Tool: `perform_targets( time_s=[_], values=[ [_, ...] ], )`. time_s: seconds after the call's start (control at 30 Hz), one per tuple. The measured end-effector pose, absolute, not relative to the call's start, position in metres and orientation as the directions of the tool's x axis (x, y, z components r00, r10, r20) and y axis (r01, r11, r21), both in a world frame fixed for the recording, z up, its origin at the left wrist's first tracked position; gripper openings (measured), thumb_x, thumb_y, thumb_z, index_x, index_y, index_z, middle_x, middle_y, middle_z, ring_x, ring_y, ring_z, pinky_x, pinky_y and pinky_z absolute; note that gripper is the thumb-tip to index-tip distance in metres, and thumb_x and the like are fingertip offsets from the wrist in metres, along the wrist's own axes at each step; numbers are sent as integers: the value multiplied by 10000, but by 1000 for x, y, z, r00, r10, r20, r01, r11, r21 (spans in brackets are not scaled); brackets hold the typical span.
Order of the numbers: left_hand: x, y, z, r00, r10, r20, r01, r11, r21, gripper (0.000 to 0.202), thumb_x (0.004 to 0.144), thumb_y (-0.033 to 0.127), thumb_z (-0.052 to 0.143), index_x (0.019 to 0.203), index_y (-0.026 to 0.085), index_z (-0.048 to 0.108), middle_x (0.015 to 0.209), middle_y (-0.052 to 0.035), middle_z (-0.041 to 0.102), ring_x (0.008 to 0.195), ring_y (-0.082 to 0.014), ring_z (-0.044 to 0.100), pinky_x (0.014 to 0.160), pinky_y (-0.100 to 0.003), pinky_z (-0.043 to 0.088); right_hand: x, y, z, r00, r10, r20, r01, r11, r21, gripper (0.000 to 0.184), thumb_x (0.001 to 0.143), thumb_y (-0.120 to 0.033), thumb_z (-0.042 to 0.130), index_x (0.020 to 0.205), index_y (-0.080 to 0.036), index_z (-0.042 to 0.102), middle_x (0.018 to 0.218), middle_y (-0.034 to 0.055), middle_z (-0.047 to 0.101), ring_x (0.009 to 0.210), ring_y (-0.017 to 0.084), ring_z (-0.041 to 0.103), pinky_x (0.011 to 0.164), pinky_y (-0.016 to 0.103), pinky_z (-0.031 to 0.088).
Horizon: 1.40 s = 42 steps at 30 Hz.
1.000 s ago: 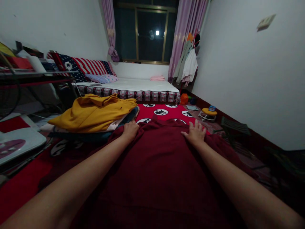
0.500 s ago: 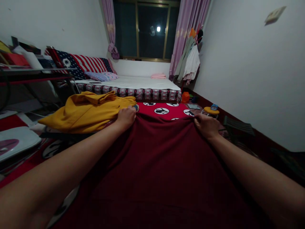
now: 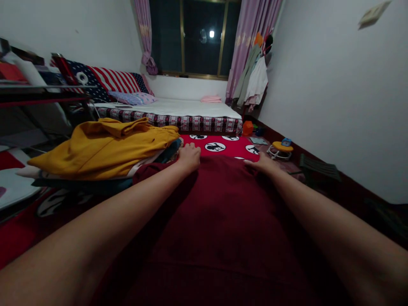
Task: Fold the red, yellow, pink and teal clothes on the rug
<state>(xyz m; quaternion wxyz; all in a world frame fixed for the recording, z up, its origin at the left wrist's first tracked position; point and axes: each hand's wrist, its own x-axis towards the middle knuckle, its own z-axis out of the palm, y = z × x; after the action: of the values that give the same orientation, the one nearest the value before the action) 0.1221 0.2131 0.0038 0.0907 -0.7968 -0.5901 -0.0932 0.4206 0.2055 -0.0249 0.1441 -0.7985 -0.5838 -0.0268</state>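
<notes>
Two-handed press, palm-down, on far edge of dark red cloth (image 3: 223, 212): left hand (image 3: 189, 156), right hand (image 3: 262, 163), fingers flat, gripping nothing. Cloth spread behind fingers; yellow garment (image 3: 105, 146) just left of left fingers.

No word, number, label or brand mark can be read anywhere in this dim room. The dark red cloth (image 3: 223, 221) is plain, the red mat (image 3: 236, 146) bears only round white badges with black cartoon figures, and the flag-patterned cloth (image 3: 117, 80) shows just stars and stripes. The paper (image 3: 371, 15) on the right wall is too blurred to read.
</notes>
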Motion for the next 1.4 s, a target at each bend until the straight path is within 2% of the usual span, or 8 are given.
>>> perform_targets(
  time_s=[0.2, 0.4, 0.63, 0.73, 0.97, 1.1, 1.2, 1.4],
  values=[
    [132, 235, -11, 247, 965, 84, 957, -256, 136, 345, 743, 262, 648, 1069, 149, 628, 1009, -108, 670, 961, -239, 626, 813, -286, 487, 408, 213, -18, 30, 990, 136, 990, -11, -138, 263, 742, -247, 634, 990, -205, 710, 978, 64, 703, 959, 232, 627, 828, 304, 467],
    [137, 239, -10, 135, 922, 363, 913, -258, 315, 467, 846, 85, 431, 1311, 105, 454, 1290, -165, 501, 1204, -231, 506, 1004, -319, 406, 403, 224, -6, 170, 806, 567, 956, 4, -292, 545, 787, -164, 546, 1328, -129, 495, 1350, 180, 453, 1219, 314, 469, 1026, 451, 371],
    [132, 157, -33, 591, 801, 93, 747, -587, 312, 601, 902, 442, 477, 1432, 193, 342, 1547, -171, 173, 1418, -321, 188, 1112, -463, 258, 355, 138, -33, -148, 939, 309, 963, 208, -171, 634, 884, -464, 493, 1448, -228, 327, 1561, 130, 148, 1428, 352, 87, 1065, 628, 222],
    [105, 106, -48, 714, 700, 0, 682, -696, 223, 607, 916, 538, 393, 1460, 296, 280, 1568, -114, 147, 1438, -316, 88, 1122, -541, 150, 358, 86, -51, -368, 914, 170, 917, 387, -94, 580, 915, -519, 402, 1455, -337, 294, 1562, 44, 189, 1430, 289, 142, 1087, 582, 225],
    [47, 23, -46, 717, 697, -6, 685, -704, 187, 584, 929, 488, 393, 1462, 270, 294, 1557, -113, 145, 1435, -278, 126, 1136, -475, 193, 351, 60, -27, -40, 999, 5, 982, 38, 184, 325, 861, -323, 514, 1053, -135, 697, 1146, 230, 643, 1110, 375, 579, 979, 595, 325],
    [26, -3, -30, 774, 633, 21, 587, -729, 352, 510, 861, 389, 556, 1348, 246, 501, 1484, -89, 367, 1360, -242, 356, 1092, -333, 321, 290, 51, -24, -318, 936, 153, 948, 319, 21, 339, 864, -355, 527, 1132, -196, 661, 1308, 168, 562, 1224, 329, 500, 1032, 564, 293],
    [-3, -7, -17, 653, 750, 107, 613, -606, 507, 258, 871, 285, 522, 1048, 217, 697, 1114, -36, 697, 1007, -159, 647, 881, -218, 470, 259, 41, -46, -446, 867, 223, 866, 481, -138, 450, 926, -396, 419, 1348, -252, 486, 1467, 94, 398, 1351, 272, 355, 1063, 544, 286],
    [-92, 13, -14, 82, 898, 432, 932, -222, 286, 250, 812, 291, 566, 1032, 215, 659, 1045, -46, 651, 992, -197, 589, 878, -285, 459, 255, 39, -67, -414, 866, 281, 854, 476, -210, 426, 935, -385, 411, 1314, -225, 522, 1450, 98, 425, 1353, 271, 353, 1073, 530, 301]
  ],
)
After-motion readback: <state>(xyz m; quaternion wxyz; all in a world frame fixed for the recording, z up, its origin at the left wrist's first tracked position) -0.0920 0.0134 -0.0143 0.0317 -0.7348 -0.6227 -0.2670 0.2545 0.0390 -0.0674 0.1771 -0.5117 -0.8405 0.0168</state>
